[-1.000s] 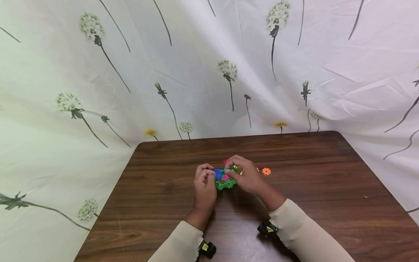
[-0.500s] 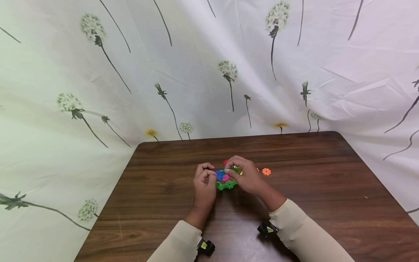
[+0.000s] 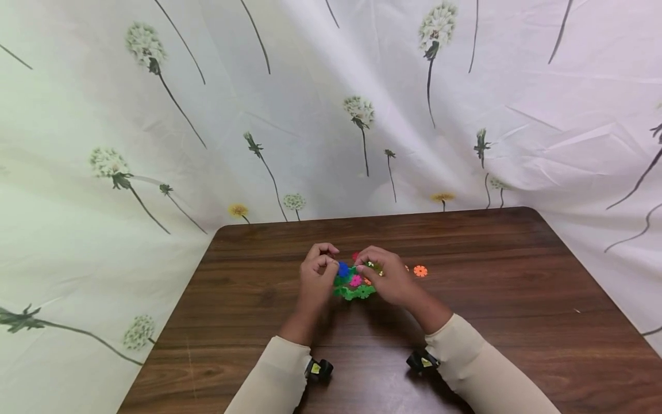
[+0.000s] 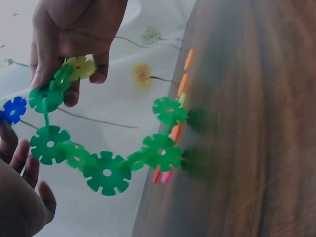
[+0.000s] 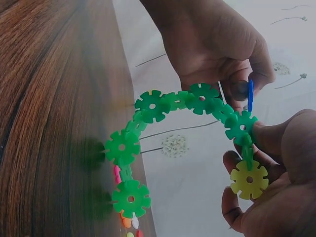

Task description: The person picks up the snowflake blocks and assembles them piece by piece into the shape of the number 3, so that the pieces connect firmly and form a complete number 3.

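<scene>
We note first the white cloth (image 3: 310,132) printed with dandelions, which hangs beyond the brown worktop (image 3: 233,322) and frames its far edge and sides. Two cream sleeves (image 3: 483,362) reach in over the near part of the worktop. At its centre, the right hand (image 3: 387,277) has its grip pinched on the upper end of the green chain (image 4: 101,180), thumb against a green link; the left hand (image 3: 314,282), close by, has its grip pinched on the blue disc (image 4: 14,109). The chain, made of interlocked notched discs, curves down from the right hand toward the worktop; whether its lowest links touch the surface we cannot tell. We observe a black unit (image 3: 319,370) at the left cuff and another black unit (image 3: 422,361) at the right. The yellow disc (image 5: 242,183) ends the chain just below the right thumb. Smallest, the loose pieces lie flat: an orange disc (image 3: 420,271) to the right of the right hand, a pink disc (image 3: 355,280) between the hands, and a red disc (image 3: 355,256) beyond them. The right hand blocks part of this scatter from the head view.
</scene>
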Demonstrator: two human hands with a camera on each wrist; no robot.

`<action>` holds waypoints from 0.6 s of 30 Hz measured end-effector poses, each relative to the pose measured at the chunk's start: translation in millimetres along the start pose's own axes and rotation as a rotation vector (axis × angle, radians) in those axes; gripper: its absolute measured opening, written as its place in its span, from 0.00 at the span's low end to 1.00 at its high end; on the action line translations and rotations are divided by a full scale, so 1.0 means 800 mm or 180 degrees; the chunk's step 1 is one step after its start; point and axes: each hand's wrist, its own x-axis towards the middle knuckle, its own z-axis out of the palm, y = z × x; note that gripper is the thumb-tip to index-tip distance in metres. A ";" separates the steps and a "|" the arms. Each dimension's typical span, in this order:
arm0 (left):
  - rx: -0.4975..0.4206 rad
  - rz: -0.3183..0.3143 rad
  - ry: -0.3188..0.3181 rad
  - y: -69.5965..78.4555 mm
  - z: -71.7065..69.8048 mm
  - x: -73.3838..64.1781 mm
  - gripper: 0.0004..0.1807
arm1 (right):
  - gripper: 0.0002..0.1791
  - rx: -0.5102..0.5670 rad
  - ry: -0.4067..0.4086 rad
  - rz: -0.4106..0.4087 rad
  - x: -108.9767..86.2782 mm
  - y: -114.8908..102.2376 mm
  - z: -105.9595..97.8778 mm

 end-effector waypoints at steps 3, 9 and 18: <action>-0.0008 -0.0014 -0.0161 -0.001 -0.003 0.003 0.16 | 0.05 0.0012 0.0001 -0.0015 0.000 0.000 0.000; -0.0083 -0.0047 -0.0211 -0.008 -0.003 0.004 0.17 | 0.05 0.0005 -0.0019 0.0074 0.000 -0.002 -0.001; -0.0247 -0.0125 -0.0167 -0.008 -0.001 0.001 0.17 | 0.05 -0.0020 -0.0028 0.0097 0.001 -0.003 -0.001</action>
